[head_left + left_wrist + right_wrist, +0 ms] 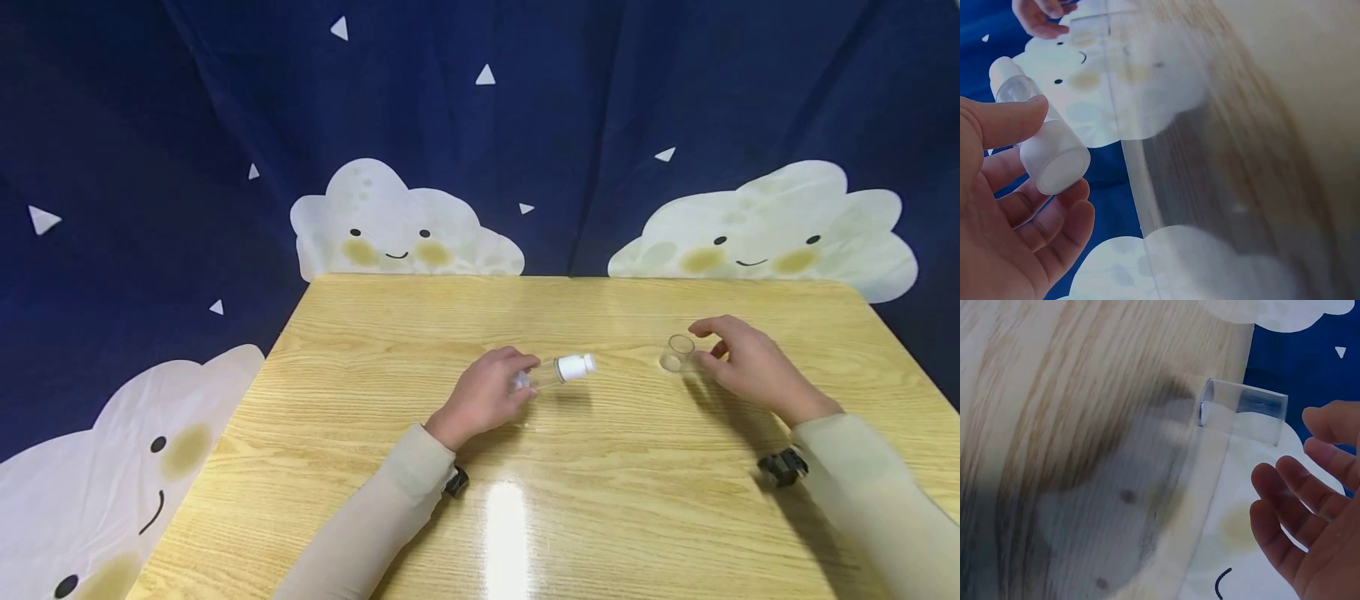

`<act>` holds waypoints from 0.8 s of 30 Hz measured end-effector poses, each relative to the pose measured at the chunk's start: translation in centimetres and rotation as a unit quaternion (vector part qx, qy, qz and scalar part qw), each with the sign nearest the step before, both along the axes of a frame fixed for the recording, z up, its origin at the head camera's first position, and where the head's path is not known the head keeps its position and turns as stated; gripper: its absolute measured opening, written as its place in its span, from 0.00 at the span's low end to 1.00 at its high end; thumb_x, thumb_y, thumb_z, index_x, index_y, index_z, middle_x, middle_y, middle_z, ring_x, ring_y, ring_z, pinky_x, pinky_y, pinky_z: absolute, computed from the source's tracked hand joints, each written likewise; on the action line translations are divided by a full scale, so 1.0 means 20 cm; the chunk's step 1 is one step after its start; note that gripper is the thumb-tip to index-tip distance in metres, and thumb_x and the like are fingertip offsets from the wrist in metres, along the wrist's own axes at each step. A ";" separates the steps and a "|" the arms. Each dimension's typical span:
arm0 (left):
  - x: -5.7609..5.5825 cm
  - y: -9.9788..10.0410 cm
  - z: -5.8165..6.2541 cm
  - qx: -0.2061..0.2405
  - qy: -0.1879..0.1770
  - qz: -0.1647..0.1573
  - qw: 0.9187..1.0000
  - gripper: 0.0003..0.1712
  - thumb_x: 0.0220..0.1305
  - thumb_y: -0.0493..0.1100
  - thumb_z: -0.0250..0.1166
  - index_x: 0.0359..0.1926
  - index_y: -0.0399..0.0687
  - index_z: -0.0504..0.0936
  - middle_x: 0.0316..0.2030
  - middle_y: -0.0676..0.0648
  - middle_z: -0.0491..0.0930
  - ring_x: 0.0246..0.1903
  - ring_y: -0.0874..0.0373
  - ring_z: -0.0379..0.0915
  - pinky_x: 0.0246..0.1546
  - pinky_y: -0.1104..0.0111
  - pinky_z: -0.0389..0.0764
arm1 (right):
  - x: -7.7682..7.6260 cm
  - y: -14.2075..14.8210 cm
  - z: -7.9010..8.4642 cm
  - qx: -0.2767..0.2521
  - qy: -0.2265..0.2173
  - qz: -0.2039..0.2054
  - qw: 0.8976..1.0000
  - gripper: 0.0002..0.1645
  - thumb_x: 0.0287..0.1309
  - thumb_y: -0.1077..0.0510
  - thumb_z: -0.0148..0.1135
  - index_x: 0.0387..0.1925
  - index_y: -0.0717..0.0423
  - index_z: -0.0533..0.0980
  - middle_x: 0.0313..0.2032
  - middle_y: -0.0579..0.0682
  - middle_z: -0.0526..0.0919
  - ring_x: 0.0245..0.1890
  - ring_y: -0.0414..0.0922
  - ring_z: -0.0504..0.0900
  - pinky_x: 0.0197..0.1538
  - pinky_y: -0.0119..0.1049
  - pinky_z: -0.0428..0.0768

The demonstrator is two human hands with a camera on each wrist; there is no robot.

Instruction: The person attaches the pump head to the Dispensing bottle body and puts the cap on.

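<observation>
Your left hand (pixel 487 392) pinches a clear-and-white cylindrical bottle (pixel 564 369) between thumb and fingers, left of the transparent, colourless short cylinder (pixel 677 354), white top pointing towards it. The cylinder stands on the pale wood-grain table (pixel 600 483); your right hand (pixel 750 364), empty, its fingers loosely bent, is just right of the cylinder.

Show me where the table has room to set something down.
Bare table: from its left edge to the left hand; between the left sleeve and right sleeve; along the far edge, before the curtain. Crowded: around the bottle in the left hand, and the clear cylinder beside the right hand.
</observation>
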State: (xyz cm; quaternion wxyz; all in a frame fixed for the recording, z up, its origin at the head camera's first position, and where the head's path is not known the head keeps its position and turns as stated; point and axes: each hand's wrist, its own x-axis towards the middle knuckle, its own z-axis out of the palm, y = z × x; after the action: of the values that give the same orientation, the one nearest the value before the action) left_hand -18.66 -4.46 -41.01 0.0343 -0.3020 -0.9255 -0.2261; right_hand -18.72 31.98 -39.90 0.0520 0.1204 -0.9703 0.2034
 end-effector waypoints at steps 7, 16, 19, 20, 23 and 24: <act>-0.01 0.00 -0.01 0.005 -0.001 0.004 1.000 0.23 0.54 0.47 0.66 0.53 0.52 0.77 0.43 0.52 0.79 0.38 0.62 0.73 0.36 0.73 0.75 | -0.04 0.02 -0.02 -0.014 -0.041 0.002 0.999 0.29 0.57 0.51 0.58 0.56 0.62 0.67 0.52 0.63 0.73 0.35 0.50 0.79 0.29 0.37 0.74; 0.00 0.00 -0.01 0.005 -0.008 0.001 1.000 0.23 0.55 0.47 0.66 0.53 0.52 0.77 0.43 0.52 0.79 0.39 0.61 0.74 0.38 0.72 0.76 | -0.07 0.02 -0.06 -0.024 -0.095 0.000 0.995 0.31 0.57 0.45 0.58 0.55 0.61 0.68 0.49 0.63 0.76 0.37 0.50 0.80 0.28 0.34 0.75; -0.01 0.01 -0.02 0.003 -0.004 -0.002 1.000 0.23 0.55 0.47 0.66 0.53 0.52 0.77 0.43 0.52 0.79 0.39 0.61 0.74 0.38 0.72 0.76 | -0.08 0.02 -0.06 -0.030 -0.095 -0.006 0.995 0.28 0.57 0.43 0.57 0.52 0.57 0.70 0.48 0.61 0.77 0.36 0.49 0.80 0.29 0.34 0.74; -0.01 0.01 -0.02 0.003 -0.003 -0.002 1.000 0.23 0.55 0.47 0.66 0.53 0.52 0.77 0.43 0.52 0.79 0.39 0.61 0.74 0.38 0.72 0.76 | -0.08 0.02 -0.07 -0.031 -0.094 -0.008 0.995 0.28 0.57 0.42 0.57 0.51 0.56 0.70 0.47 0.61 0.77 0.35 0.48 0.79 0.29 0.34 0.74; -0.01 0.01 -0.01 0.005 -0.004 -0.001 1.000 0.23 0.54 0.47 0.66 0.53 0.51 0.77 0.43 0.52 0.79 0.39 0.61 0.74 0.37 0.72 0.76 | -0.08 0.02 -0.07 -0.032 -0.095 -0.010 0.995 0.27 0.56 0.41 0.57 0.50 0.55 0.71 0.46 0.61 0.77 0.36 0.49 0.79 0.29 0.35 0.74; 0.00 0.01 -0.01 0.005 -0.006 0.000 1.000 0.23 0.54 0.47 0.66 0.53 0.51 0.77 0.43 0.52 0.79 0.39 0.61 0.74 0.37 0.72 0.75 | -0.08 0.02 -0.07 -0.032 -0.097 -0.011 0.995 0.27 0.57 0.41 0.57 0.49 0.55 0.71 0.47 0.62 0.77 0.37 0.50 0.79 0.29 0.34 0.74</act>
State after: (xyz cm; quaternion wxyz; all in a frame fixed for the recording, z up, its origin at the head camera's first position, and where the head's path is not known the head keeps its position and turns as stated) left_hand -18.75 -4.29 -41.27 0.0308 -0.3005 -0.9245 -0.2325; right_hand -20.29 32.40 -41.32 -0.0361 0.0882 -0.9651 0.2440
